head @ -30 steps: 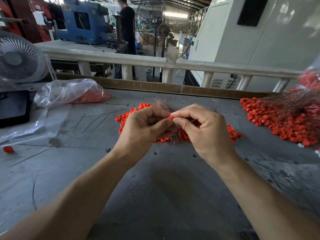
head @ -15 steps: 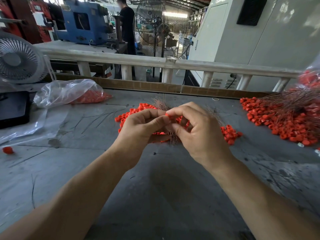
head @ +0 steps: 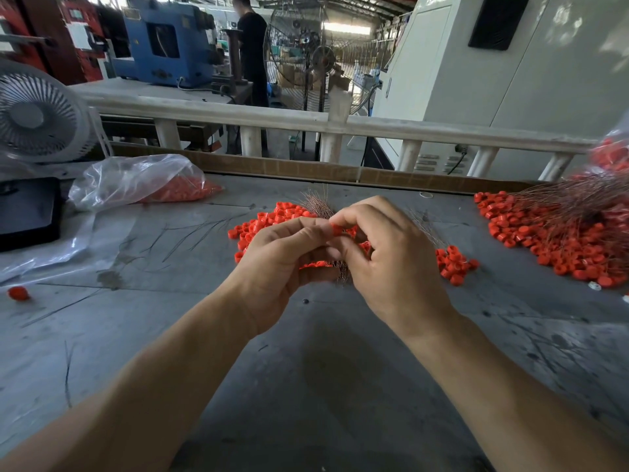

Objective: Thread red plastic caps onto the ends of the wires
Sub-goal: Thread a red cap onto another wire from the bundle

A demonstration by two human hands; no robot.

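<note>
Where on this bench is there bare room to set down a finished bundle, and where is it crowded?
Free: the grey table nearest the person, between the forearms, and the stretch between the lone cap and the left hand. Crowded: the loose cap pile behind the hands, the capped wires at right, the plastic bag at left.

Grey table [head: 306,386] carries loose red caps [head: 265,223], capped wires [head: 561,233], plastic bag [head: 136,180].
</note>
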